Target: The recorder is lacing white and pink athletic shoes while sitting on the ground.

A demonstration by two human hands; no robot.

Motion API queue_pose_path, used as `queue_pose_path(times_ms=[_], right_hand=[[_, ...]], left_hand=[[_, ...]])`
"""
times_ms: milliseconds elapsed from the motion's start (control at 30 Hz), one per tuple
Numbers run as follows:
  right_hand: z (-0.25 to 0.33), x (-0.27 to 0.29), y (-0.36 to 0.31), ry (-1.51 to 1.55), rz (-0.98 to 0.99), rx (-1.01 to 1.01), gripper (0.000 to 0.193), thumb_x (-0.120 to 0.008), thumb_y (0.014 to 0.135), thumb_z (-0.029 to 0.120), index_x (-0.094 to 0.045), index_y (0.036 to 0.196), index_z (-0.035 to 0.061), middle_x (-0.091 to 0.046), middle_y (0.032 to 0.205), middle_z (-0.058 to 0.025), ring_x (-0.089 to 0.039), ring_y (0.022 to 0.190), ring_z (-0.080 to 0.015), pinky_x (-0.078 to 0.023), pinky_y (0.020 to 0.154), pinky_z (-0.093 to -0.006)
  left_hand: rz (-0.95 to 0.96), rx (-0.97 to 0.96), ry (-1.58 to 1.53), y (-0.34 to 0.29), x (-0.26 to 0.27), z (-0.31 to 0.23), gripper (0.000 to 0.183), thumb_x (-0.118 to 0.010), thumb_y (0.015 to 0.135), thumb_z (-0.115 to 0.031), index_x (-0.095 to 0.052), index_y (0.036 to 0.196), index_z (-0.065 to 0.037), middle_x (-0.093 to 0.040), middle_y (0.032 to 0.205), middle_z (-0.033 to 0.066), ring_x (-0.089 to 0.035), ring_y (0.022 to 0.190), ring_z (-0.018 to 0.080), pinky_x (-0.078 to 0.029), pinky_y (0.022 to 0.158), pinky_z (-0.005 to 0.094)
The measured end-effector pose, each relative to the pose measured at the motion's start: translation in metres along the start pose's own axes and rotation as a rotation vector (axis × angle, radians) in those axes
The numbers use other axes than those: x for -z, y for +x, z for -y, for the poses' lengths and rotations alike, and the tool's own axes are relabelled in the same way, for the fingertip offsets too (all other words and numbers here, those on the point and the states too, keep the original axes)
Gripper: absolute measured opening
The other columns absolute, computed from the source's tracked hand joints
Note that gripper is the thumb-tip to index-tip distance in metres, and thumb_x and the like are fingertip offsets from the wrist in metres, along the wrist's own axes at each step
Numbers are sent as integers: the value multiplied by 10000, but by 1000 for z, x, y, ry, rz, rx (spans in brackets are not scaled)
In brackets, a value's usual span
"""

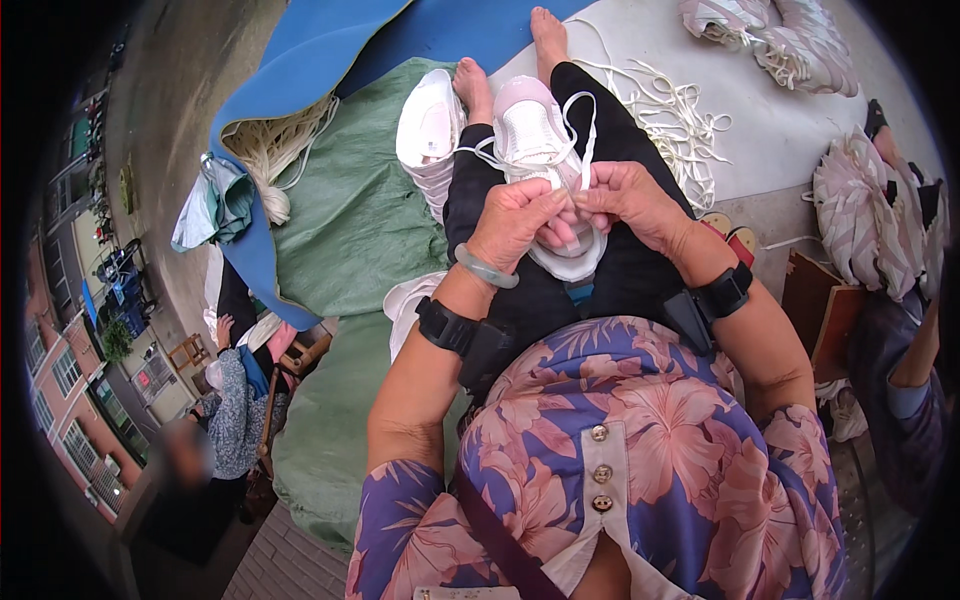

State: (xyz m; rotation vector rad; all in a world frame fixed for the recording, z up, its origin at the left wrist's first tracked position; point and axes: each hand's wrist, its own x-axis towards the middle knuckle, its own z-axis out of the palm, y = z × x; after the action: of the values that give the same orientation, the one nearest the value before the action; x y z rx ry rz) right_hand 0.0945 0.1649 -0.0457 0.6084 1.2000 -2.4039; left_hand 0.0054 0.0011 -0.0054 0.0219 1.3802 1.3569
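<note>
A white sneaker with a pale pink toe (pixel 523 92) rests between my legs, its toe pointing away from me. Over the shoe's opening, my left hand (pixel 512 222) and my right hand (pixel 635 205) meet, fingers pinched together. A white shoelace (pixel 592 118) loops up from the shoe into the right fingers. More lace trails from the shoe's left side and runs to the left fingers. The fingertips hide the exact spot where the lace is held. Just left of the shoe, a stack of nested white shoes (pixel 428 130) lies beside my leg.
Loose white laces (pixel 672 125) are spread on a pale sheet (pixel 760 135) to the right. A lace bundle (pixel 268 150) lies on blue matting (pixel 240 110) at the left, beside green cloth (pixel 350 170). More shoes (pixel 805 45) sit at far right. Other people are seated on both sides.
</note>
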Motion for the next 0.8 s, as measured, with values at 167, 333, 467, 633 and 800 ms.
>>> queue_pose_path(times_ms=[167, 333, 467, 633, 800], right_hand=[[-3, -1, 17, -255, -263, 85, 101, -592, 822, 141, -597, 819, 41, -521, 631, 32, -455, 552, -33, -375, 504, -175], [-21, 3, 40, -409, -422, 373, 158, -616, 758, 136, -571, 748, -16, -528, 589, -44, -452, 538, -85, -406, 508, -255], [-20, 4, 42, -378, -467, 323, 167, -616, 750, 137, -559, 716, -17, -521, 576, -63, -454, 532, -99, -408, 514, -271], [-20, 5, 43, -498, -473, 326, 191, -612, 744, 150, -540, 685, -17, -522, 571, -97, -476, 517, -150, -415, 523, -294], [-7, 3, 42, -717, -467, 341, 207, -590, 739, 177, -540, 678, -14, -541, 591, -151, -538, 540, -263, -438, 551, -344]], left_hand=[[-268, -525, 1074, 10, 5, 0, 147, -589, 781, -177, -589, 777, -30, -590, 716, 93, -587, 577, 172, -438, 517, 284], [-260, -528, 1095, 18, 9, -6, 164, -582, 798, -137, -596, 774, 25, -616, 895, 36, -533, 736, 85, -429, 627, 246], [-306, -463, 734, 22, 15, 0, 128, -581, 792, -85, -605, 771, 39, -615, 936, 51, -530, 745, 99, -439, 674, 234], [-288, -538, 460, 21, 20, 9, 126, -581, 807, -80, -635, 794, 33, -597, 866, 18, -501, 692, 73, -420, 629, 207], [-488, -351, 106, -2, 21, 4, 120, -587, 817, -103, -638, 783, 0, -502, 636, -23, -437, 526, 49, -351, 465, 184]])
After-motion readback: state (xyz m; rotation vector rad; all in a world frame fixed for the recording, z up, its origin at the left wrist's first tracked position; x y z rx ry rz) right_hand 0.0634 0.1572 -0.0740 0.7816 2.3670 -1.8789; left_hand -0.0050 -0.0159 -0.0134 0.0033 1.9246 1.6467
